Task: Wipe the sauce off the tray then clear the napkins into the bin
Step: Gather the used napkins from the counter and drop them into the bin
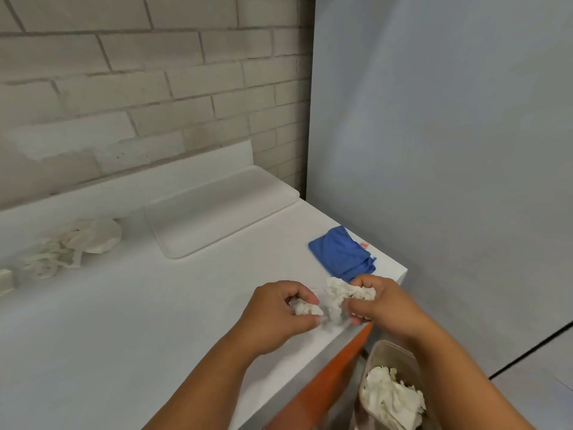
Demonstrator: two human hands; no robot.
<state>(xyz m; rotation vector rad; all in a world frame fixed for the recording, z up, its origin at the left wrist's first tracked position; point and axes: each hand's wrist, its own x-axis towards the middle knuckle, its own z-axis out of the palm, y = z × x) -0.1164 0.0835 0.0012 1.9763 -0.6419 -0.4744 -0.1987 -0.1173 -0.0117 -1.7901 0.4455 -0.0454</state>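
At the tabletop's [155, 305] five-o'clock edge, the left hand [279, 315] gripped one crumpled napkin [305, 308], the right hand [376, 301] another [339, 291]; the bin [389, 347] stood below, the tray [217, 209] at twelve o'clock.

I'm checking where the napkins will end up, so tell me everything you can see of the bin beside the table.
The translucent brownish plastic bin stands on the floor below the white table's right edge, at the frame's bottom right, partly hidden by the right forearm. It is open-topped with a rounded rim and thin walls. Crumpled white napkins already lie inside. Neither hand touches it; its base is out of view.
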